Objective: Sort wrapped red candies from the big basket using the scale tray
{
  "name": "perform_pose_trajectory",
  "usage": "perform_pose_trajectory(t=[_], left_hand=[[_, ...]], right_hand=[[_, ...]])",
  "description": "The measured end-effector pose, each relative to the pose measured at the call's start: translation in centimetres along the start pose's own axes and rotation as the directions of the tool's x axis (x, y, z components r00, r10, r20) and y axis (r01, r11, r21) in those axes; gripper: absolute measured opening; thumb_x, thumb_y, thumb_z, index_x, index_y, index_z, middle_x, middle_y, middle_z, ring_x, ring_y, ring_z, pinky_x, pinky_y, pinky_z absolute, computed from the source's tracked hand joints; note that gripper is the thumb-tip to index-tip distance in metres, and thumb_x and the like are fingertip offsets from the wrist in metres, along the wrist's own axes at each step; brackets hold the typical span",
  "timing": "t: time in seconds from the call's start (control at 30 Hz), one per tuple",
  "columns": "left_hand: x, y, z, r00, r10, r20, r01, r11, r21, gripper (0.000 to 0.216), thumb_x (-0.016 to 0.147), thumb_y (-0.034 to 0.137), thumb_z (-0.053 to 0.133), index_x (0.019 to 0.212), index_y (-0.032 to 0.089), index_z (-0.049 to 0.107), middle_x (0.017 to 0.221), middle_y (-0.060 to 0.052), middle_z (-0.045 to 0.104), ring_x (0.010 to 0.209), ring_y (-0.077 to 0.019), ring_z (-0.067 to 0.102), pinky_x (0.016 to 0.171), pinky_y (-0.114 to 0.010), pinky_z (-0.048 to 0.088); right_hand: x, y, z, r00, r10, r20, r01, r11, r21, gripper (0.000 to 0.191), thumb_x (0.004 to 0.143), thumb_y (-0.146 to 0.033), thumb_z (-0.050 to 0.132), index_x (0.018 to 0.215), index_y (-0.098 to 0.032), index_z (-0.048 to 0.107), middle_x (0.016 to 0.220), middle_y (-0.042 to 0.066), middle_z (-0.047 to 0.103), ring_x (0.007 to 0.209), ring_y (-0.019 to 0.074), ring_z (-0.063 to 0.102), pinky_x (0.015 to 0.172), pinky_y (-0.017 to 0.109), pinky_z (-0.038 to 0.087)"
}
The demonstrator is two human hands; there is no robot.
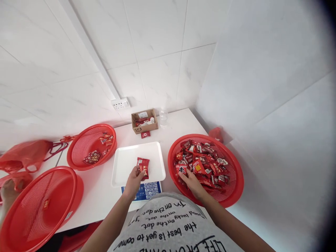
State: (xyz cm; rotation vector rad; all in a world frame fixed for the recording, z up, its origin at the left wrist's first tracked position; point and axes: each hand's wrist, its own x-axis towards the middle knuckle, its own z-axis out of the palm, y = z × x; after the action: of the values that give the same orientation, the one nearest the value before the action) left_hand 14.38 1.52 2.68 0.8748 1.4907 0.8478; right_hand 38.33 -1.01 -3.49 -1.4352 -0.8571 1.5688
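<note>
My left hand [134,178] is closed on a small red snack packet [144,172], just over the white tray [123,154]. Another red packet [143,161] lies on the tray right behind it. The tray rests on a scale with a blue keypad [148,190]. Over the near left part of a red basket [237,175], my right hand [191,180] grips a red packet with a white label [181,169]. Many red packets [207,161] fill that basket.
A cardboard box [144,127] with red packets and a clear bottle [163,117] stand by the wall. To the left are a red basket [78,147] with a few packets, a larger red basket [57,210] and red plastic bags [26,154]. Another person's hand [9,190] shows far left.
</note>
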Motion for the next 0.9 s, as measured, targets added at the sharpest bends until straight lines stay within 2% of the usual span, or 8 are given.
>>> perform_pose_trajectory(t=[0.2,0.4,0.47,0.57,0.63,0.7,0.8,0.9], left_hand=[[0.4,1.1,-4.1,0.994,0.103,-0.046,-0.101,0.994,0.044,0.03,0.071,0.04,0.06,0.09,0.018,0.053,0.084,-0.003,0.064,0.071,-0.0152,0.058,0.062,-0.024,0.042],[2.8,1.1,-7.6,0.998,0.06,0.009,-0.061,0.979,0.195,0.036,0.073,0.043,0.056,0.098,0.018,0.052,0.082,-0.006,0.065,0.076,-0.0197,0.06,0.068,-0.03,0.044],[3.7,0.8,-8.2,0.996,0.09,-0.006,-0.086,0.968,0.235,0.039,0.071,0.041,0.059,0.102,0.019,0.052,0.089,-0.007,0.064,0.089,-0.0234,0.058,0.079,-0.035,0.041],[4.1,0.1,-8.7,0.969,0.244,-0.044,-0.216,0.917,0.336,0.042,0.067,0.033,0.065,0.105,0.02,0.053,0.109,-0.01,0.057,0.114,-0.0274,0.043,0.098,-0.04,0.027],[3.6,-0.3,-8.8,0.933,0.359,0.02,-0.333,0.842,0.424,0.035,0.068,0.03,0.064,0.101,0.021,0.056,0.118,-0.01,0.052,0.123,-0.0279,0.032,0.104,-0.04,0.018],[2.7,-0.5,-8.7,0.904,0.408,0.128,-0.419,0.788,0.451,0.025,0.071,0.029,0.062,0.096,0.024,0.06,0.123,-0.009,0.049,0.127,-0.0277,0.026,0.107,-0.04,0.013],[1.5,-0.5,-8.5,0.878,0.43,0.212,-0.479,0.791,0.38,0.022,0.072,0.029,0.062,0.093,0.025,0.062,0.124,-0.007,0.048,0.13,-0.0265,0.018,0.108,-0.039,0.009],[0.6,-0.3,-8.3,0.85,0.439,0.29,-0.515,0.809,0.285,0.022,0.07,0.03,0.065,0.091,0.024,0.064,0.115,-0.008,0.054,0.127,-0.0277,0.024,0.108,-0.038,0.01]], right_hand=[[-0.1,-0.7,2.7,0.998,-0.004,-0.064,0.009,0.997,0.078,0.037,0.067,-0.051,0.061,0.082,-0.019,0.052,0.077,0.002,0.059,0.067,0.0153,0.055,0.063,0.028,0.045],[-1.4,-1.6,5.5,0.993,-0.09,-0.074,0.092,0.995,0.03,0.04,0.067,-0.053,0.06,0.085,-0.018,0.054,0.076,0.003,0.059,0.065,0.015,0.054,0.056,0.026,0.042],[-1.9,-1.6,6.4,0.994,-0.085,-0.074,0.087,0.996,0.018,0.041,0.065,-0.053,0.062,0.085,-0.018,0.055,0.075,0.002,0.059,0.066,0.0159,0.054,0.057,0.027,0.043],[-2.8,-1.3,7.8,0.999,-0.025,-0.042,0.027,0.999,0.047,0.042,0.065,-0.054,0.061,0.084,-0.018,0.056,0.077,0.003,0.06,0.068,0.0163,0.055,0.06,0.028,0.044],[-3.2,-1.2,9.0,1.0,0.016,0.007,-0.017,0.998,0.068,0.04,0.066,-0.054,0.06,0.082,-0.017,0.056,0.076,0.002,0.06,0.066,0.0157,0.055,0.06,0.028,0.044],[-3.7,-1.4,10.3,0.998,0.036,0.06,-0.04,0.997,0.063,0.038,0.067,-0.053,0.059,0.078,-0.017,0.055,0.073,0.001,0.059,0.064,0.0147,0.055,0.058,0.028,0.044],[-4.1,-2.1,12.4,0.993,0.014,0.121,-0.016,1.0,0.014,0.033,0.072,-0.051,0.057,0.077,-0.018,0.054,0.069,-0.001,0.058,0.06,0.0134,0.054,0.057,0.027,0.043],[-4.5,-3.1,14.2,0.989,0.009,0.15,-0.007,1.0,-0.015,0.033,0.074,-0.051,0.055,0.078,-0.018,0.055,0.067,-0.001,0.058,0.06,0.014,0.055,0.058,0.028,0.044]])
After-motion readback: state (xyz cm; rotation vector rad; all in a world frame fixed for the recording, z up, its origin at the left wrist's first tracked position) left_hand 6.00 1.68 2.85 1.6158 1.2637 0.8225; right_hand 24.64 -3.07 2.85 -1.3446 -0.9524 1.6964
